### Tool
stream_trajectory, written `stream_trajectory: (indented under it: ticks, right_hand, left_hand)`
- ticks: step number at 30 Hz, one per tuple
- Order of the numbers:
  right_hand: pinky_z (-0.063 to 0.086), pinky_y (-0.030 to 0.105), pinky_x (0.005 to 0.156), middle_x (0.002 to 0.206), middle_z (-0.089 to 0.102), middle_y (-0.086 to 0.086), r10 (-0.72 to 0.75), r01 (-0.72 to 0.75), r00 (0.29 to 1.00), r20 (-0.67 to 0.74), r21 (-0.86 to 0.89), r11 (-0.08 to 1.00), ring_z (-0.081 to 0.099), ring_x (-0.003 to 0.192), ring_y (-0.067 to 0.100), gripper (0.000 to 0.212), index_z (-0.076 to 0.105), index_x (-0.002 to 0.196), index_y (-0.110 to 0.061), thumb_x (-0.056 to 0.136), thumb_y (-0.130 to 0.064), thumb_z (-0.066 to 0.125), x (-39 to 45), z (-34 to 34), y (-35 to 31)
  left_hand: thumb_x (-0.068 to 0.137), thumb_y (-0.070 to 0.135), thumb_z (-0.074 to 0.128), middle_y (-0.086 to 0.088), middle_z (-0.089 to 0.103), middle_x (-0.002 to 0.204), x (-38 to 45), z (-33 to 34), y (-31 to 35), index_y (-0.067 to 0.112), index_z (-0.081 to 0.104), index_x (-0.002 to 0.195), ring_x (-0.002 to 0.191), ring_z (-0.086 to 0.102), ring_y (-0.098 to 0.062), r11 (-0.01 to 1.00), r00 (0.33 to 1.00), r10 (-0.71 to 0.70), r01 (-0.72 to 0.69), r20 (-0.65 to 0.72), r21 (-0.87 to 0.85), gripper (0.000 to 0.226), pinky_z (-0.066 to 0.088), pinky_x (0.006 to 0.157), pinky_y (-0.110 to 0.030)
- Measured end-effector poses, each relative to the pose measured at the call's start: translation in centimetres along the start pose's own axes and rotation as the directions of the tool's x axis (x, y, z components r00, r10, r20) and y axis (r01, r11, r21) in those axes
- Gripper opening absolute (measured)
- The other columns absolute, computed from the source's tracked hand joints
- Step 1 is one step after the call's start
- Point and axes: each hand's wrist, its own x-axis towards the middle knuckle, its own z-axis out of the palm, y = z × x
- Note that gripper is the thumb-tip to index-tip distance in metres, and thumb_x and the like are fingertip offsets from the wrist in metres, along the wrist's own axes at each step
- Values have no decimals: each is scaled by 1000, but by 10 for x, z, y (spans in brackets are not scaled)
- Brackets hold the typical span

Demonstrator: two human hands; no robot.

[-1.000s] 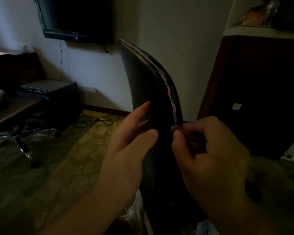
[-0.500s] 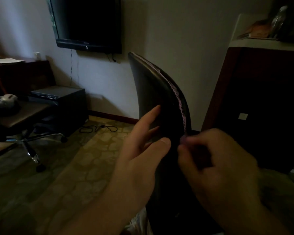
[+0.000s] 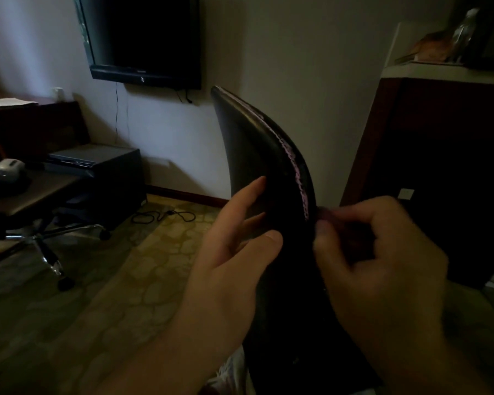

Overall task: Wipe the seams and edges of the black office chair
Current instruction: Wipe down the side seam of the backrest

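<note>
**Two hands bracing the chair back at its stitched seam**

The left hand (image 3: pixel 234 252) is lying flat against the near side of the black leather chair backrest (image 3: pixel 254 155), its fingers straight and spread and its thumb pressed along the edge. The right hand (image 3: pixel 377 260) is curling its fingers together on the other side of that edge, and its fingertips (image 3: pixel 324 228) are meeting the lower end of the pale pink stitched seam (image 3: pixel 294 163); they may be pinching a small dark cloth, but the dim, blurred view is not showing it clearly.

The backrest is standing edge-on in the middle of the view, its long axis running upward and curving to the left, with its narrow top pointing toward the black wall-mounted television (image 3: pixel 143 38). The seam is following that same curve along the right edge.

A second office chair with a chrome star base (image 3: pixel 49 240) is standing at the left on the patterned yellow-green carpet (image 3: pixel 111 280), beside a dark low cabinet (image 3: pixel 103 169). A dark brown wooden cupboard (image 3: pixel 439 166) is rising at the right.
</note>
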Motion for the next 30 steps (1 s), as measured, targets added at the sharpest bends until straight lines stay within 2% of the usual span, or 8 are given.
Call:
stream_trajectory:
  ticks: [3, 7, 11, 15, 19, 23, 27, 30]
  right_hand:
    - [47, 15, 60, 85, 59, -9, -120, 120, 990, 76, -2, 993, 56, 74, 5, 16, 56, 95, -28, 88, -43, 58, -8, 6, -6]
    - [51, 20, 58, 82, 58, -17, 27, -27, 1000, -5, 72, 997, 60, 74, 2, 17, 54, 94, -32, 87, -46, 58, -1, 0, 2]
    - [50, 23, 66, 87, 63, -9, -101, 98, 991, 85, 40, 994, 62, 79, 7, 19, 59, 94, -26, 86, -43, 61, -4, 0, -1]
    - [52, 18, 63, 82, 58, -19, 1, -2, 1000, 9, 95, 996, 60, 76, 0, 18, 58, 95, -28, 87, -44, 60, 3, -4, 3]
    - [47, 21, 68, 83, 60, -8, -168, 168, 982, 88, 10, 986, 56, 76, 6, 16, 61, 94, -22, 89, -38, 61, 2, -5, -2]
    - [49, 12, 65, 82, 58, -17, -71, 72, 997, -17, 69, 995, 58, 74, 2, 13, 58, 95, -28, 88, -39, 62, 10, -8, 3]
    - [45, 15, 72, 82, 60, -10, -215, 217, 973, 88, -14, 976, 53, 75, 6, 17, 63, 92, -26, 87, -41, 58, 8, -5, 0]
    - [48, 13, 68, 79, 57, -15, -103, 102, 995, 11, 47, 994, 56, 75, 5, 14, 58, 94, -30, 88, -43, 59, 14, -8, 2]
  left_hand:
    - [87, 6, 63, 18, 73, 112, 0, 1, 1, 25, 57, 136, 105, 68, 2, 1000, 1000, 4, -4, -30, -10, 53, 53, 77, -9]
    - [70, 17, 55, 17, 76, 101, 3, 7, 3, 25, 60, 129, 94, 72, -1, 998, 999, -1, -1, -38, -67, 59, 53, 66, -10]
    - [69, 17, 54, 19, 75, 101, 1, 9, 4, 27, 60, 127, 95, 71, 1, 999, 999, 8, -11, -52, -52, 59, 53, 67, -9]
    - [80, 3, 55, 20, 76, 99, 2, 11, 4, 26, 60, 126, 93, 71, 2, 1000, 999, 6, -7, -40, -23, 52, 52, 66, -8]
    - [79, 3, 57, 19, 75, 104, 0, 12, 3, 28, 61, 127, 98, 71, 0, 1000, 998, 5, -6, -59, -23, 54, 53, 71, -9]
    - [66, 21, 55, 18, 76, 98, 4, 16, 5, 28, 64, 120, 91, 72, -1, 997, 996, -11, 4, -84, -78, 56, 53, 65, -9]
    - [68, 24, 68, 13, 76, 104, 9, 17, 5, 27, 66, 121, 95, 73, -7, 996, 994, -14, 5, -109, -84, 53, 54, 70, -12]
    - [67, 25, 56, 12, 76, 101, 9, 16, 5, 24, 65, 122, 91, 73, -7, 995, 996, -20, 10, -90, -103, 56, 54, 65, -11]
